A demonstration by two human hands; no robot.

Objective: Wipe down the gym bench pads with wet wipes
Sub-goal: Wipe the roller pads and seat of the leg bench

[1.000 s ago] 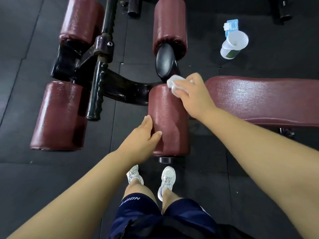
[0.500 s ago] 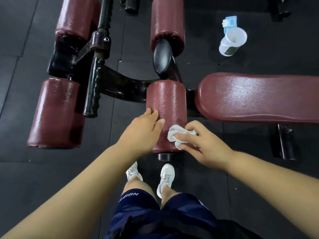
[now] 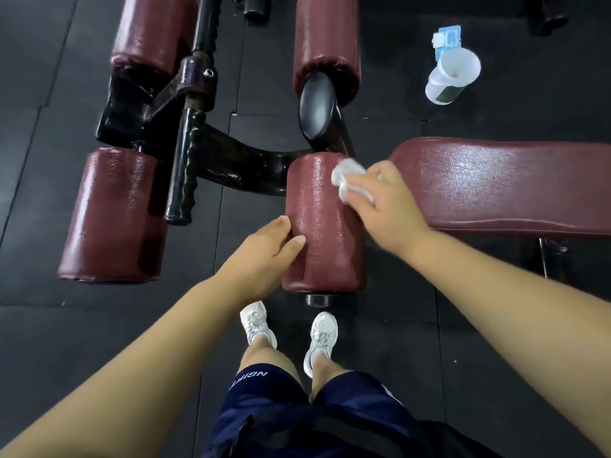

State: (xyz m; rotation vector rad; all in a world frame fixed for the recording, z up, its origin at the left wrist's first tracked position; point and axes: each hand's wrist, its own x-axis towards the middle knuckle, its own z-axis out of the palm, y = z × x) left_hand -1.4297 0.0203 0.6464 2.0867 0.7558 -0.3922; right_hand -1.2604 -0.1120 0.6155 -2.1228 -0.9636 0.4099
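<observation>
A maroon roller pad lies lengthwise in the middle, its surface shiny. My right hand presses a crumpled white wet wipe against the pad's far right corner. My left hand grips the pad's left side near its close end, thumb on top. The long maroon bench seat stretches off to the right, glistening. Three more maroon rollers sit around the frame: near left, far left and far middle.
The black steel frame with a ribbed bar joins the rollers. On the black rubber floor at the far right lies a white wipes canister beside a blue wipes pack. My white shoes stand just below the pad.
My right hand has swept the wipe from the pad's near end back up to its far right corner. My left hand stays on the pad's left side.
</observation>
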